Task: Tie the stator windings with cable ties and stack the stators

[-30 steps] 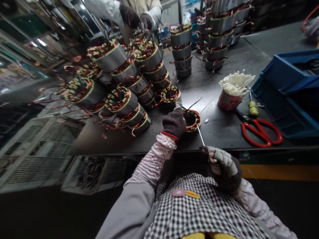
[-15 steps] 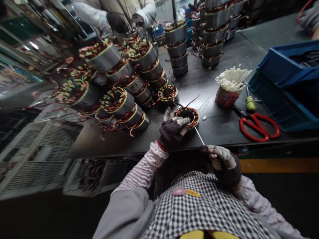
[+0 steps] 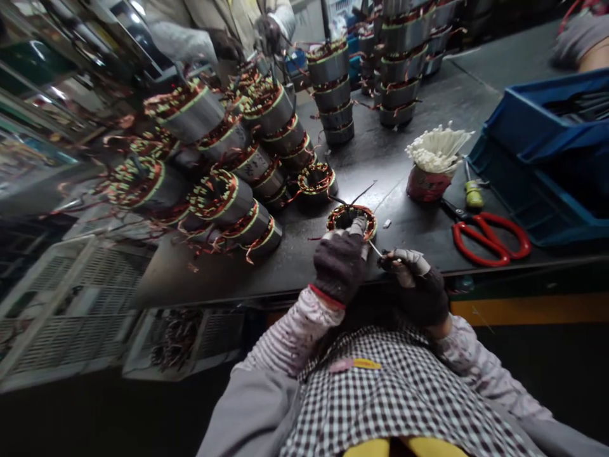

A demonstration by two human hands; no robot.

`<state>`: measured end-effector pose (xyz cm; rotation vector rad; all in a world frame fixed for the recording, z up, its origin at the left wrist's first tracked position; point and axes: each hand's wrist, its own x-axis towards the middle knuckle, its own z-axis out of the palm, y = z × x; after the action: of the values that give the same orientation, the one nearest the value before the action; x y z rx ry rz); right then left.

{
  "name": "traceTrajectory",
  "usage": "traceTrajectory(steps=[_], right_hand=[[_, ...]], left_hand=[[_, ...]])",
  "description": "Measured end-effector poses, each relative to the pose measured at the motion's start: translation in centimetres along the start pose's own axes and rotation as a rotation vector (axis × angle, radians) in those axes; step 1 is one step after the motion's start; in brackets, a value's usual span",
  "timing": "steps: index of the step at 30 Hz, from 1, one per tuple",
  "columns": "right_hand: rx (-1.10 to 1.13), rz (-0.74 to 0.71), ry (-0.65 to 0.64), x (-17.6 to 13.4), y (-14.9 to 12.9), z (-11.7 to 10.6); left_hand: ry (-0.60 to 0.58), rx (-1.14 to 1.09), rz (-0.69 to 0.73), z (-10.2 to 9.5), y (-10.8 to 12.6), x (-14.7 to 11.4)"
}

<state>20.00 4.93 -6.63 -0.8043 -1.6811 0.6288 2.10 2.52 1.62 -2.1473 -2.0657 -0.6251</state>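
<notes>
A motor stator (image 3: 332, 217) with copper windings and a yellow-green rim lies near the table's front edge. Dark leads stick up from it. My left hand (image 3: 339, 260), in a dark glove with pale tape on the fingers, grips its near right side, fingertips at the inner opening. From the stator's near edge a thin white strand (image 3: 375, 248) runs to my right hand (image 3: 419, 282). The fingers of that gloved hand are closed on the strand's end, low and to the right of the stator. My fingers partly hide the windings.
Stacked stators (image 3: 254, 162) crowd the left. A cup of white sticks (image 3: 428, 184), red-handled scissors (image 3: 495, 257), a yellow-green-handled tool (image 3: 474, 194) and blue bins (image 3: 504, 149) stand right. A co-worker's gloved hands (image 3: 269, 35) are behind the stacks; another gloved hand (image 3: 578, 41) is far right.
My left hand has shifted right across the stator, its fingers now at the right of the opening. My right hand has moved up and left towards the stator, and less white strand shows.
</notes>
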Motion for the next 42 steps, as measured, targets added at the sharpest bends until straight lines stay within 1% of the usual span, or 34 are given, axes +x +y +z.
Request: traceTrajectory(steps=[1, 2, 4, 5, 7, 8, 9, 12, 14, 16, 18, 20, 22, 23, 24, 26, 28, 31, 34, 37, 39, 41, 42], right_hand=[[0.016, 0.006, -0.003, 0.0, 0.1, 0.1], [0.035, 0.007, -0.005, 0.0, 0.1, 0.2], [0.068, -0.003, -0.011, 0.0, 0.2, 0.5], [0.078, -0.008, -0.013, 0.0, 0.2, 0.6], [0.083, -0.016, -0.016, 0.0, 0.3, 0.7], [0.079, -0.023, -0.02, 0.0, 0.3, 0.8], [0.075, -0.03, -0.026, 0.0, 0.4, 0.8], [0.062, -0.049, -0.065, 0.0, 0.7, 0.9], [0.063, -0.056, -0.092, 0.2, 0.7, 1.1], [0.081, -0.043, -0.106, 0.4, 0.6, 1.1], [0.137, 0.044, -0.108, 0.9, 0.2, 1.2], [0.254, 0.222, -0.086, 1.6, -0.2, 1.2], [0.386, 0.412, -0.082, 2.5, -0.6, 1.1], [0.427, 0.472, -0.096, 3.0, -0.8, 1.1], [0.44, 0.497, -0.126, 3.5, -0.9, 1.0], [0.383, 0.459, -0.202, 4.5, -1.1, 0.6], [0.275, 0.373, -0.257, 5.5, -1.3, 0.4], [0.081, 0.268, -0.291, 6.7, -1.3, 0.5], [-0.084, 0.215, -0.317, 7.5, -0.9, 0.8], [-0.148, 0.17, -0.329, 7.9, -0.7, 0.8], [-0.169, 0.093, -0.314, 7.9, -0.8, 0.5], [-0.163, 0.032, -0.297, 7.6, -1.1, 0.2], [-0.146, 0.025, -0.282, 7.5, -1.2, 0.2]], left_hand=[[-0.029, 0.012, 0.015, 0.6, -1.2, 0.9], [-0.052, -0.001, 0.047, 0.8, -2.5, 1.6], [-0.072, -0.09, 0.126, 0.3, -4.8, 2.7], [-0.085, -0.154, 0.146, 0.1, -5.7, 3.0], [-0.101, -0.287, 0.13, -0.1, -6.8, 3.1], [-0.086, -0.331, 0.098, 0.1, -6.9, 2.9], [-0.048, -0.349, 0.052, 0.6, -6.8, 2.6], [0.113, -0.314, -0.102, 2.5, -5.7, 1.6], [0.147, -0.32, -0.167, 3.4, -5.0, 1.2], [0.144, -0.393, -0.207, 3.9, -4.5, 1.0], [0.162, -0.505, -0.241, 4.0, -4.4, 1.0], [0.196, -0.609, -0.244, 4.1, -4.4, 0.9], [0.215, -0.666, -0.199, 4.1, -4.3, 0.8], [0.22, -0.678, -0.172, 4.1, -4.3, 0.8], [0.225, -0.684, -0.152, 4.1, -4.3, 0.8], [0.237, -0.688, -0.143, 4.2, -4.2, 0.8], [0.242, -0.681, -0.16, 4.2, -4.1, 0.9], [0.235, -0.689, -0.17, 4.3, -4.0, 0.9], [0.235, -0.735, -0.157, 4.1, -4.1, 0.9], [0.205, -0.731, -0.124, 3.8, -4.2, 0.9], [0.188, -0.715, -0.113, 3.7, -4.3, 1.0], [0.193, -0.708, -0.127, 3.6, -4.2, 1.1], [0.203, -0.705, -0.138, 3.7, -4.1, 1.1]])
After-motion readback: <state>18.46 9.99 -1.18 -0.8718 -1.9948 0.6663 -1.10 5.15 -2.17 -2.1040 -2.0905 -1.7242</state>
